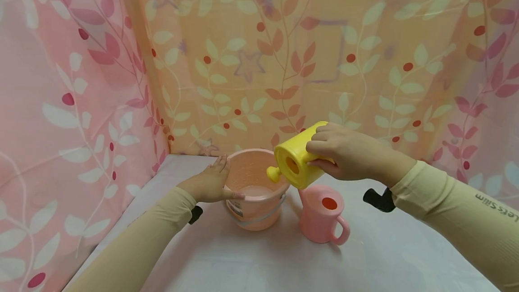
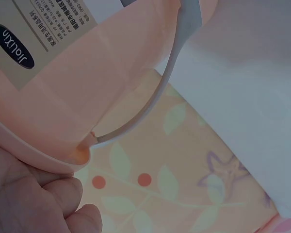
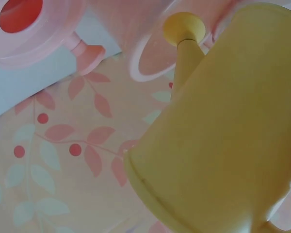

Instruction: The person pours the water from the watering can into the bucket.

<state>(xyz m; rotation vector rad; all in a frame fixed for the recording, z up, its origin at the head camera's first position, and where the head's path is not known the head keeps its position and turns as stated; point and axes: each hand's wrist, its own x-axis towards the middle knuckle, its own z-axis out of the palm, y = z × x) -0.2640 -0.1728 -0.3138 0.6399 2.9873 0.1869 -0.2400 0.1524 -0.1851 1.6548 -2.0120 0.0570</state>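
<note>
My right hand [image 1: 344, 152] grips a yellow watering can [image 1: 302, 148] by its handle side. The can is tilted, with its round spout head [image 1: 273, 174] over the right part of a peach plastic bucket [image 1: 253, 213]. On the bucket's left rim rests my left hand [image 1: 208, 181], fingers extended and thumb lying along the front edge. Pale specks show on the bucket's inner wall; I cannot tell whether water is flowing. A pink watering can [image 1: 316, 222] with a red opening stands upright just right of the bucket. In the right wrist view the yellow can's body [image 3: 228, 131] fills the right side.
The bucket's grey carrying handle [image 2: 155, 99] hangs down along its front. All of it stands on a white-covered table [image 1: 194, 260]. Leaf-patterned curtains [image 1: 227, 80] close off the back and sides.
</note>
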